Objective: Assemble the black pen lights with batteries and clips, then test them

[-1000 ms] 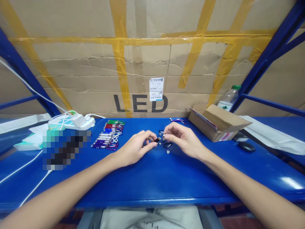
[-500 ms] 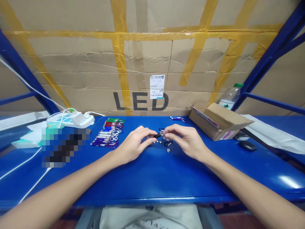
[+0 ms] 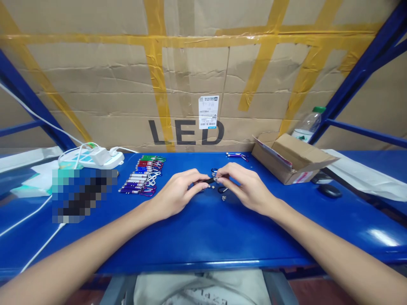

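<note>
My left hand [image 3: 182, 190] pinches a small black tube [image 3: 209, 181], likely a mini flashlight body, between thumb and fingertips. At the tube's right end, my right hand [image 3: 246, 186] has its thumb and forefinger closed on a small silvery piece, too small to name. Just beneath the fingers lie a black carabiner clip [image 3: 222, 190] and small metal parts [image 3: 224, 198]. A second dark clip [image 3: 214, 170] shows behind the fingertips. To the left lies a row of keychain flashlights [image 3: 140, 179] in purple, silver, blue, red and green, with carabiners attached.
A blue-purple keychain flashlight [image 3: 233, 155] lies at the table's back. On the right are an open cardboard box [image 3: 286, 163], a black oval object [image 3: 330, 190] and a plastic bottle [image 3: 310, 123]. A white power strip [image 3: 111, 160] with cables stands left. A large carton [image 3: 121, 97] walls the back.
My right fingertips have moved slightly left, closer to the black tube's end. The whole view has shifted a little; both hands keep their pinch.
</note>
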`<state>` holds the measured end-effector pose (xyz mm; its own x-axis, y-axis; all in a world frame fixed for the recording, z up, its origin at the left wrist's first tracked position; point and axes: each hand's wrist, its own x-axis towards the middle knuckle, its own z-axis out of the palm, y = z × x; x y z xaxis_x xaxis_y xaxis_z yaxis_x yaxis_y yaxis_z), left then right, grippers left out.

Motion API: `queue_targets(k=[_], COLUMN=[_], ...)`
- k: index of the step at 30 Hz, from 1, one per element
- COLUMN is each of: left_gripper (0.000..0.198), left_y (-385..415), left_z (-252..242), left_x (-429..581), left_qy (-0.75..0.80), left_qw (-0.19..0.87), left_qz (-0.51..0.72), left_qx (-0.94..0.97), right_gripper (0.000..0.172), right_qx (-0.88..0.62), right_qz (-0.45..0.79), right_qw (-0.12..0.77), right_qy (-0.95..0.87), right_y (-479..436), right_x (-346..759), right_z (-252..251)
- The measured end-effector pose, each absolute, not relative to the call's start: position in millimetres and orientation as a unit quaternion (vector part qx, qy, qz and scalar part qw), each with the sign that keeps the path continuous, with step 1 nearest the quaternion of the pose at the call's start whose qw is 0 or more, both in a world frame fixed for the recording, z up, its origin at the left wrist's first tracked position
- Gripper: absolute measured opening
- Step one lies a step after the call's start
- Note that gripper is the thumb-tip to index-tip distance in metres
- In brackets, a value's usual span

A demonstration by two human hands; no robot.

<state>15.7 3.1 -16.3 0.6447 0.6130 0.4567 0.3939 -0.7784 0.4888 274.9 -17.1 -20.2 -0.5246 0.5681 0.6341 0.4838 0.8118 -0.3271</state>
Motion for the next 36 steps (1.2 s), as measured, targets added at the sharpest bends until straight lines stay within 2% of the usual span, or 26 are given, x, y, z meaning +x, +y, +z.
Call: queue_targets(k=[7, 10, 21, 25, 31, 36], left_gripper=[0.037, 0.033, 0.010, 0.008, 0.009, 0.008], left_y=[0.7, 2.7, 5.3, 3.8, 3.2, 3.0], left_z=[-10.1, -7.4, -8.7, -10.3, -13.4, -14.4], left_x=[16.6, 14.3, 12.5, 11.0, 7.8, 9.6], left_qy=[0.303, 0.304, 0.277, 0.244, 0.198, 0.178], left_qw=[0.293, 0.298, 0.170, 0.121, -0.011, -0.020], left_qz=[0.294, 0.295, 0.344, 0.357, 0.353, 0.371], left_qx=[0.858, 0.856, 0.881, 0.893, 0.914, 0.911], right_gripper=[0.010, 0.010, 0.010, 0.017, 0.031, 0.036], right_qx=[-0.303, -0.305, -0.316, -0.345, -0.361, -0.338], right_qz=[0.053, 0.051, 0.103, 0.211, 0.431, 0.489], right_qw=[0.380, 0.383, 0.389, 0.407, 0.403, 0.403], right_qy=[-0.872, -0.870, -0.859, -0.819, -0.722, -0.696], right_y=[-15.8, -15.7, -19.2, -21.0, -19.6, -16.8], right_x=[272.4, 270.9, 266.7, 262.8, 258.7, 259.1], right_z=[-22.4, -23.4, -24.0, -24.2, -23.4, -18.6])
